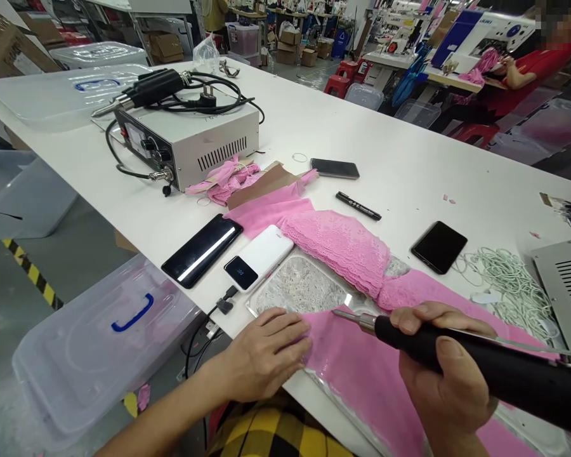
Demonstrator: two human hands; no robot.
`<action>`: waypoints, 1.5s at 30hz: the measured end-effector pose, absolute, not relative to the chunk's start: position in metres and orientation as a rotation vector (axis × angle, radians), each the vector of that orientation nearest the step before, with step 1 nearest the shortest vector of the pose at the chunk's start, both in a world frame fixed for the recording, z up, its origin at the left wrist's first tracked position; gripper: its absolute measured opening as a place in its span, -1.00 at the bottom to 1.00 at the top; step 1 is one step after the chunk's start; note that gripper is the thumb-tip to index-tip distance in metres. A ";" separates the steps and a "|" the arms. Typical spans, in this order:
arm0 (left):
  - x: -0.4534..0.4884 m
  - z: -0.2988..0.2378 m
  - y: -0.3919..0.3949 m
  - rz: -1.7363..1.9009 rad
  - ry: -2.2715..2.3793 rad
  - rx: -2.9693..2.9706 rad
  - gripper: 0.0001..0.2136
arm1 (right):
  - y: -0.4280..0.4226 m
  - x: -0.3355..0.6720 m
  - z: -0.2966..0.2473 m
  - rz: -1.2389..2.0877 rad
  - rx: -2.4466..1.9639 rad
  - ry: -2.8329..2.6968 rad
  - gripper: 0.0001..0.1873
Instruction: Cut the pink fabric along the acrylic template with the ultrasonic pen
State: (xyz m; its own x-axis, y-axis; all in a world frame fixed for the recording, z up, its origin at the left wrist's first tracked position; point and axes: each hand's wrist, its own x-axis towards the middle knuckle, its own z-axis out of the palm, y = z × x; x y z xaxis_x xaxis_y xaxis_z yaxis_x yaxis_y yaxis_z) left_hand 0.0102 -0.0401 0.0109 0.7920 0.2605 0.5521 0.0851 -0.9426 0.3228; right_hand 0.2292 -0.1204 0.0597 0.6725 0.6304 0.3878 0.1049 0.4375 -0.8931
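Note:
My right hand [450, 374] is wrapped round the thick black handle of an ultrasonic cutter [409, 343], whose narrow metal tip points left. That tip meets the upper edge of a pink fabric piece [361, 374] lying over a clear plastic tray [297, 282]. Beside the tip, my left hand [271, 352] lies flat with its fingers stretched over the fabric's left edge. A stack of pink lace pieces [335, 251] rests on the tray's far side, and more pink fabric runs right beneath the tool.
A white power bank [259, 257] with a cable and a dark phone [202, 251] lie left of the tray. Behind stands a grey control box [214, 143] carrying another handpiece [157, 87]. A marker [358, 206], phone [439, 246] and tangled cord [514, 285] lie beyond the fabric.

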 end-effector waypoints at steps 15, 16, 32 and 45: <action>-0.006 0.004 -0.040 0.958 0.304 2.696 -0.79 | -0.118 0.216 0.060 0.435 -1.084 -0.867 -0.91; -0.006 0.004 -0.040 0.966 0.303 2.695 -0.79 | -0.119 0.216 0.060 0.440 -1.087 -0.868 -0.91; -0.009 0.004 -0.039 0.976 0.285 2.686 -0.77 | -0.111 0.196 0.059 0.485 -1.025 -0.951 -0.93; 0.036 0.024 -0.036 0.931 0.012 2.751 -0.73 | -0.162 0.269 0.078 0.120 -1.107 -0.593 -0.87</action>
State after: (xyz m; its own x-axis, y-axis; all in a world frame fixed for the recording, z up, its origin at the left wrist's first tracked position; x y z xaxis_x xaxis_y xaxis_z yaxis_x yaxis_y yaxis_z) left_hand 0.0365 -0.0359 0.0240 0.7975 0.0828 0.5976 -0.0679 -0.9719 0.2253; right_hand 0.2686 -0.1621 0.0784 0.8402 0.3775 0.3893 0.1960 0.4579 -0.8671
